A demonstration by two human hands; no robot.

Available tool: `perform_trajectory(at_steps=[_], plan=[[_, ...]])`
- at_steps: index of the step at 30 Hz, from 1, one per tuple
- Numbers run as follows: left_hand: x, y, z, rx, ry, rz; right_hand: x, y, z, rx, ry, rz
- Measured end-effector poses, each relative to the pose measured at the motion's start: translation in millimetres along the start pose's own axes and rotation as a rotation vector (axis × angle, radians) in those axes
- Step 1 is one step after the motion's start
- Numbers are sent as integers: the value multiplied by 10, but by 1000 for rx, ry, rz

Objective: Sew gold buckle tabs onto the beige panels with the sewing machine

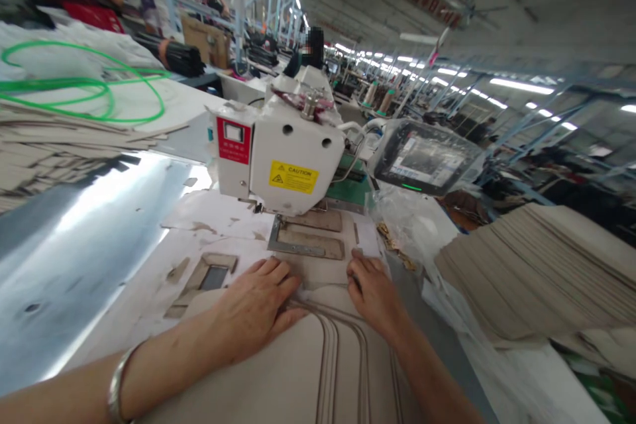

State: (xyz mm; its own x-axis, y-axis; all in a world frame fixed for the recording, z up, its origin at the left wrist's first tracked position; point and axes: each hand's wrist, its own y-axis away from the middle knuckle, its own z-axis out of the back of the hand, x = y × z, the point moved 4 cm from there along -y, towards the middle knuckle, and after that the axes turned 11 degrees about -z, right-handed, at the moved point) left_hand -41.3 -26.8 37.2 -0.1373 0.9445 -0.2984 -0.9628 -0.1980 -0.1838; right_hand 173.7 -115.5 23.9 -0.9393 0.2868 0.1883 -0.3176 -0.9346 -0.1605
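My left hand lies palm down with its fingers apart, over the top edge of a stack of beige panels. At the right edge of a beige piece under the sewing machine head, my right hand has its fingers bent and pressed together; what they grip, if anything, is hidden. A metal frame lies over this piece, just beyond both hands. The white machine head with a yellow caution label stands above it.
To the right is a tall stack of beige panels, with a control screen behind it. Beige strips and green tubing lie at the left. A frame-shaped scrap rests left of my left hand. People are farther back.
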Motion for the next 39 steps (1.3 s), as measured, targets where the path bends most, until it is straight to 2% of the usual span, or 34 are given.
perform_trajectory(at_steps=[7, 11, 14, 18, 22, 29, 32, 35, 39], plan=[[28, 24, -54, -77, 4, -2, 23, 117, -2, -103, -22, -47], [31, 44, -55, -108, -1, -14, -42, 114, 55, -150, -129, -81], [26, 41, -47, -94, -4, -5, -316, 28, 79, -199, -206, -152], [29, 35, -55, -78, -5, -5, -823, -141, 97, -373, -94, -204], [37, 48, -59, -98, -25, -7, -1088, -275, 19, -335, 67, -240], [48, 58, -76, -84, -57, -9, -1102, -379, -29, -381, 183, -345], [57, 67, -92, -99, -50, -15, -1175, -378, -12, -379, 134, -356], [46, 76, -86, -89, -23, -9, -1283, -345, 12, -346, -29, -347], [11, 72, -40, -102, -8, -22, -1415, -320, 26, -357, -213, -450]])
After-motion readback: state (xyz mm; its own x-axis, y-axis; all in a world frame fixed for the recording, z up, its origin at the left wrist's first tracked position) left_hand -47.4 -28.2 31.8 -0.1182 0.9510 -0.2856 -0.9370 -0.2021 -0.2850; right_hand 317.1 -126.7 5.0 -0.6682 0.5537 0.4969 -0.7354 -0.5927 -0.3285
